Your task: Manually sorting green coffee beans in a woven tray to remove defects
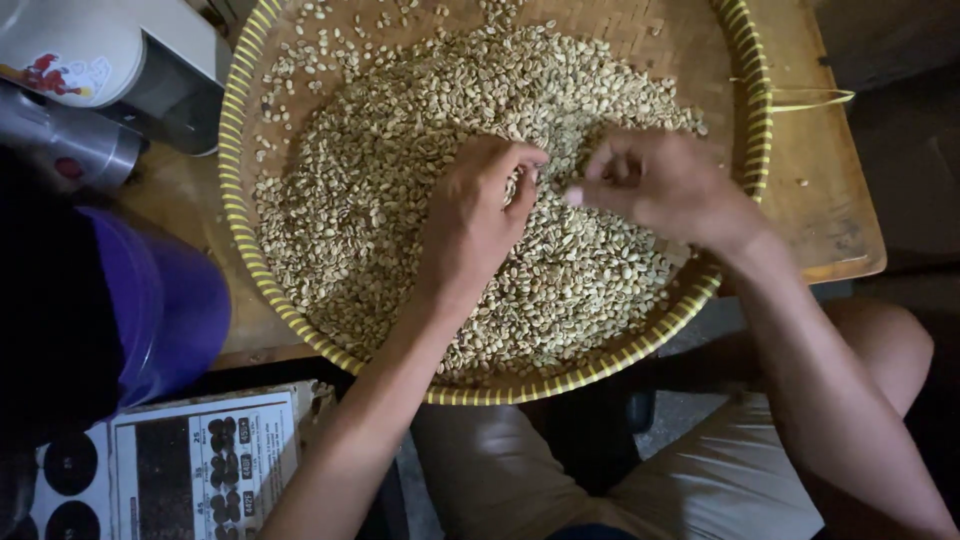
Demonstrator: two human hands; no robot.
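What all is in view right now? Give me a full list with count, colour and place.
woven tray: one, tan with yellow-striped rim, centre of the table
unroasted coffee beans: a large heap, pale greenish-beige, spread across the tray
wooden table: one, brown, under the tray
purple bucket: one, left edge
metal cylinder: one, silver, top left
white appliance: one, top left corner
printed chart: one, black-and-white, bottom left
left hand: fingers curled in the beans, tray centre
right hand: fingers pinched, just above the beans
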